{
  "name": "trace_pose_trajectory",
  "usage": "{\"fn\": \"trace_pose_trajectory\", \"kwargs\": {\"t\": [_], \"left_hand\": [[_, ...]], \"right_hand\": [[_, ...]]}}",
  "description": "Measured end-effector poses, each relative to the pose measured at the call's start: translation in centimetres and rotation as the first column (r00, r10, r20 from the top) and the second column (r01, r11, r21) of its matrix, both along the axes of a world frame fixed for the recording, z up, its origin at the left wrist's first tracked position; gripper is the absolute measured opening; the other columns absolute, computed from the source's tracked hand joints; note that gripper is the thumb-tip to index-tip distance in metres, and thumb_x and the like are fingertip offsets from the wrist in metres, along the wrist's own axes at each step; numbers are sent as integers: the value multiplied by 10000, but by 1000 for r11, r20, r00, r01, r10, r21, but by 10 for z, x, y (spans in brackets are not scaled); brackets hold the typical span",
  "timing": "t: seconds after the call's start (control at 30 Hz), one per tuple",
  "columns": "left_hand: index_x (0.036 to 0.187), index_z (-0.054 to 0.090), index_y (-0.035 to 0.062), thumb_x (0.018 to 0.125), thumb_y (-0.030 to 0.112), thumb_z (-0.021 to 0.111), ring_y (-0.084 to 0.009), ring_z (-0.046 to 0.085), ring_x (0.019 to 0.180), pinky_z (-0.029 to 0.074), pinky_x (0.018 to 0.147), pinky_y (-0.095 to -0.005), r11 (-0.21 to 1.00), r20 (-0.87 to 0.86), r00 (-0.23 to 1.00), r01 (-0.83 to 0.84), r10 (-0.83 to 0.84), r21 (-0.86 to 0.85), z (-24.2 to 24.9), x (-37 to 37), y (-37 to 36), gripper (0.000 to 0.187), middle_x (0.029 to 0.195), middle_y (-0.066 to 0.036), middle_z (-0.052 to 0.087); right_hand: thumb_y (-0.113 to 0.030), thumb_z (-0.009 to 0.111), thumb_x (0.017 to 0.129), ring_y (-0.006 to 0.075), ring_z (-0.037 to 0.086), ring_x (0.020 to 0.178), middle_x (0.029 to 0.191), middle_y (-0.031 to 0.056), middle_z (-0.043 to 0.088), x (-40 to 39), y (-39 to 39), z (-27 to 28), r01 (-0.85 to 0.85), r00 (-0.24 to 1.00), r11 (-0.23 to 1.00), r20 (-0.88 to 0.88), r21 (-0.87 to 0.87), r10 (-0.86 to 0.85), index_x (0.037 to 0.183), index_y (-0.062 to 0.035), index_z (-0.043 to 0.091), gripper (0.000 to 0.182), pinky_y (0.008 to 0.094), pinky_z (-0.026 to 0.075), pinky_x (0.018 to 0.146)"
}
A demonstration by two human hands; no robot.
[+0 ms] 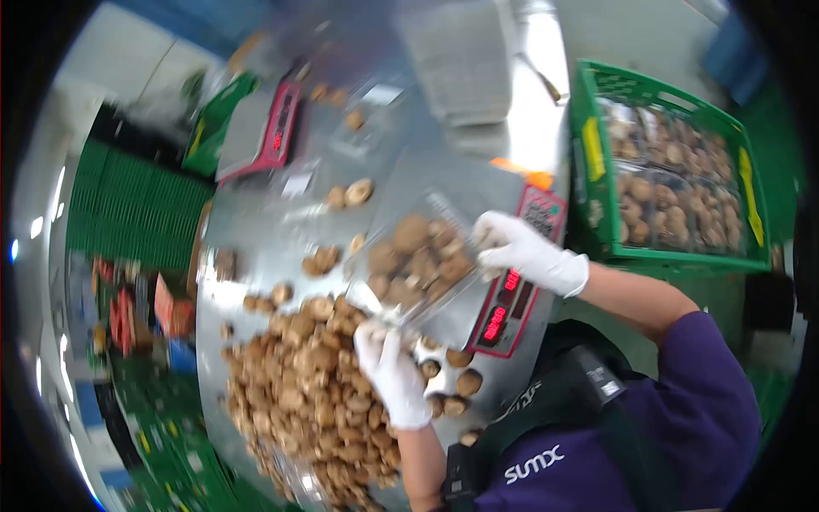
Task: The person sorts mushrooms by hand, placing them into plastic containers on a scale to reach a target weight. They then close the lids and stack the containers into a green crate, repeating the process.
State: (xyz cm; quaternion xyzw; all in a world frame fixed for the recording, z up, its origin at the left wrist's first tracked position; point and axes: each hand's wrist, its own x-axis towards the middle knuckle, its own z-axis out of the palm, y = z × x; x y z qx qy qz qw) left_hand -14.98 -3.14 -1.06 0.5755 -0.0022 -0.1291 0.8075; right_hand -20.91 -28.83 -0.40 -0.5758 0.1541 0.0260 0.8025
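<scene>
A clear plastic tray of brown mushrooms (418, 260) is over the plate of a red-edged digital scale (479, 340), tilted in the view. At its right edge, my white-gloved right hand (529, 253) is closed, fingers bent round the rim. My left hand (394, 375), gloved too, has its fingers pinched together at the near left corner of the tray. A pale, blurred piece beside those fingertips cannot be made out. A large heap of loose mushrooms (299, 392) lies just left of my left hand. Red digits glow on the scale's display.
A green crate (665, 253) with filled mushroom trays stands at the right. Across the metal table (247, 222) are a second red scale (277, 132), scattered mushrooms and a stack of clear trays (461, 68). Stacked green crates (128, 200) stand beyond the left side.
</scene>
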Motion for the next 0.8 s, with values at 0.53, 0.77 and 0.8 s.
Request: {"fn": "trace_pose_trajectory", "kwargs": {"t": [0.53,0.77,0.8], "left_hand": [[1418,418,11,932,-29,601,-204,620,1117,473,1001,-330,688,183,684,604,-707,403,26,-84,-115,521,1220,-140,633],[1295,534,-5,946,-48,564,-183,640,1081,486,977,-306,618,46,685,623,-727,479,18,-71,-115,353,1152,-114,668],[1271,556,-10,946,-45,570,-178,641,1077,485,977,-303,605,62,667,628,-742,489,20,-71,-120,327,1134,-109,676]], "right_hand": [[-387,652,958,169,575,1166,1261,15,567,-155,-149,53,698,630,652,179,296,-756,1344,-150,497,479,422,542,923],[-382,675,942,189,655,1024,1143,77,659,-231,-265,19,840,534,534,-30,-97,-845,1233,-28,586,467,364,588,807],[-383,677,940,193,654,1024,1147,81,659,-226,-280,7,820,568,569,-35,-62,-822,1226,-33,592,460,368,579,828]]}}
